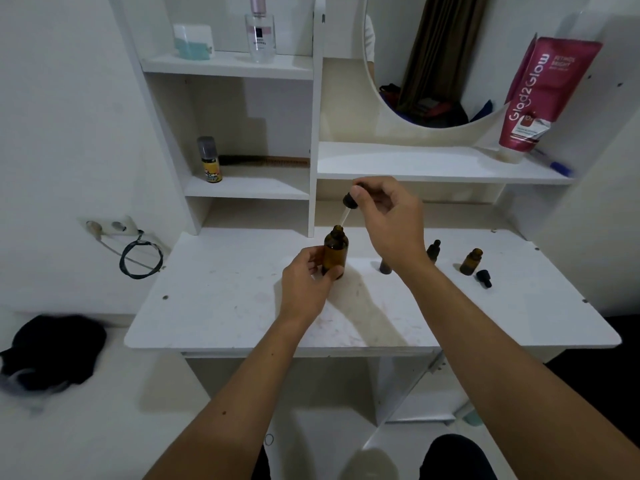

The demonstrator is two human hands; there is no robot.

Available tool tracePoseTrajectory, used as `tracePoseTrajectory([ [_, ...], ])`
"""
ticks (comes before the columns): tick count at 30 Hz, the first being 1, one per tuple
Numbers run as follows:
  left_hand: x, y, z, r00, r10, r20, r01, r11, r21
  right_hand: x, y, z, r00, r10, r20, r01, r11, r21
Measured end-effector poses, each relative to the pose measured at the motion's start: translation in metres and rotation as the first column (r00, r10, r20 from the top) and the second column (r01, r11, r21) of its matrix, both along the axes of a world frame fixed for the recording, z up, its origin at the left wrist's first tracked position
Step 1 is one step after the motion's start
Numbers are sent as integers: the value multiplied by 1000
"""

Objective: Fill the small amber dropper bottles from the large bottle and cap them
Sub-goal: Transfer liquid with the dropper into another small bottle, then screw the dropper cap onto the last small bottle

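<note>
The large amber bottle (335, 253) is being kept upright near the middle of the bench (221, 306), toward its rear edge, its mouth uncapped. It is being gripped around its lower body by the left hand (306, 289), whose fingers are being wrapped about the glass while the base is resting on the bench top. Above and just right of the bottle's mouth, a dropper cap (350, 201) is being pinched by the fingertips of the right hand (389, 220), which is clenched on the black bulb; the clear glass pipette is being tilted down to the left, its tip just above the bottle's open neck. Whether liquid is being carried in the pipette cannot be told.

Toward the rear right of the bench, an open small amber bottle (470, 261) is being left standing, with a loose black dropper cap (484, 278) lying just beside it on its right. Nearer the right forearm, a capped small bottle (433, 250) is standing, and a dark object (385, 267) half hidden by the wrist is standing just left of it; what it is cannot be told.
</note>
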State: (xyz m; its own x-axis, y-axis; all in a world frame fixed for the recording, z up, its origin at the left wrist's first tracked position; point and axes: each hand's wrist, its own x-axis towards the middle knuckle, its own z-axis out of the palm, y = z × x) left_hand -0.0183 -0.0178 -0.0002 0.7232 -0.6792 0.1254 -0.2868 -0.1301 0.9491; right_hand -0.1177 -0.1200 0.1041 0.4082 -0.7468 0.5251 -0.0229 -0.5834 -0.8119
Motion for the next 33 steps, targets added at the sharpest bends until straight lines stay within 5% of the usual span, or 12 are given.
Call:
tracePoseTrajectory([
  [11,0,-1,-3,999,-5,32,4,1000,3,7,4,-33,977,36,-211,-31,999,26],
  [25,-8,3,-4,997,38,66,-42,997,63,-14,5,-46,988,-18,-151,17,1000,-8],
  [33,-32,18,-1,978,201,51,-200,980,-20,-77,2,-57,989,-87,-117,93,995,47],
])
